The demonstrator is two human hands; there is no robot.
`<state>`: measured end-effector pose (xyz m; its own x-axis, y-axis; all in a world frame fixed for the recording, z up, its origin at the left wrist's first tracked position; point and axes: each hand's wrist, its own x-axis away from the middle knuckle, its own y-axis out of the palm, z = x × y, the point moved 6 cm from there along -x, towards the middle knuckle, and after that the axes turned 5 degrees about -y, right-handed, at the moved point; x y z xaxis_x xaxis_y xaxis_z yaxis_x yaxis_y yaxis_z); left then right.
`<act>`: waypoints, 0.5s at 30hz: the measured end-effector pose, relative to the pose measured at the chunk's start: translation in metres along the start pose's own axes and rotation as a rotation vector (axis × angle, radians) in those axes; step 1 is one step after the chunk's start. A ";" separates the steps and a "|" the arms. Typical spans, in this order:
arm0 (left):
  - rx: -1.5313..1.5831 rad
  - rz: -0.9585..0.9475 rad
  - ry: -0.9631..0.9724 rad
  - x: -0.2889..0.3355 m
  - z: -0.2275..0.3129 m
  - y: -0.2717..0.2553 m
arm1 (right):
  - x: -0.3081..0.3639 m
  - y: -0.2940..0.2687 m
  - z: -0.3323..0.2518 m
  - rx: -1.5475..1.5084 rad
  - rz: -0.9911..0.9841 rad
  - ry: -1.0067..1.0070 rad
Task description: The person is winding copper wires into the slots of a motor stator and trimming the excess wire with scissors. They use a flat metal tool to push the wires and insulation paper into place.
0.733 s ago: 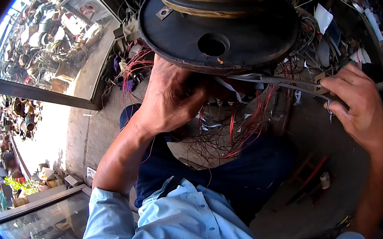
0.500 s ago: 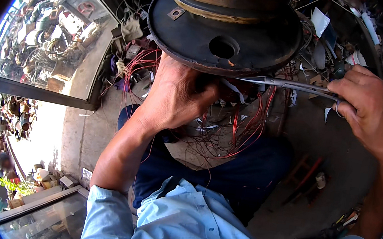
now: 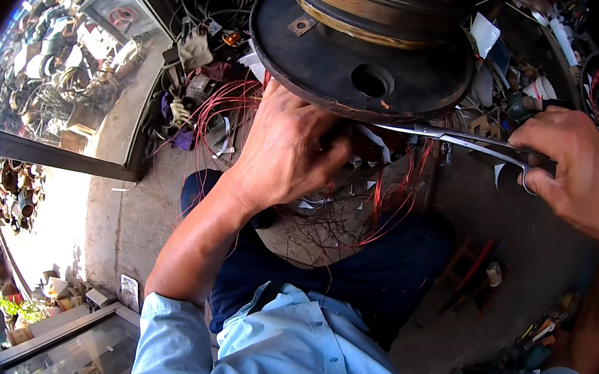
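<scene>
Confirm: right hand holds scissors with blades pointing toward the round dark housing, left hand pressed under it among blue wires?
Not quite. In the head view the wires are red, not blue. The rest holds: the right hand holds the scissors, blades toward the round dark housing, and the left hand is pressed under it.

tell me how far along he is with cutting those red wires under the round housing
Partly through, it seems. Done: loose red wire strands already hang free over the lap. In hand: the left hand grips the bundle under the round dark housing while the right hand holds scissors pointed at it. Left: wires remain attached beneath.
</scene>
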<state>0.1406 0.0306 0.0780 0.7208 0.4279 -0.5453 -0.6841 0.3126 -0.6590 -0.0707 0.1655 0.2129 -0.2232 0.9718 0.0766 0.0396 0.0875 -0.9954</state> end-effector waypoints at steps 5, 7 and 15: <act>0.177 0.085 -0.030 -0.003 -0.004 0.004 | 0.003 0.007 0.015 -0.126 -0.063 0.146; 0.191 0.029 -0.073 -0.004 -0.006 0.009 | 0.002 0.009 0.020 -0.169 -0.099 0.195; 0.035 -0.036 -0.052 -0.006 -0.005 0.005 | 0.000 0.022 0.040 -0.265 -0.099 0.207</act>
<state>0.1334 0.0259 0.0753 0.7388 0.4589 -0.4935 -0.6620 0.3573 -0.6589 -0.1092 0.1582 0.1885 -0.0370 0.9772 0.2091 0.2849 0.2109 -0.9351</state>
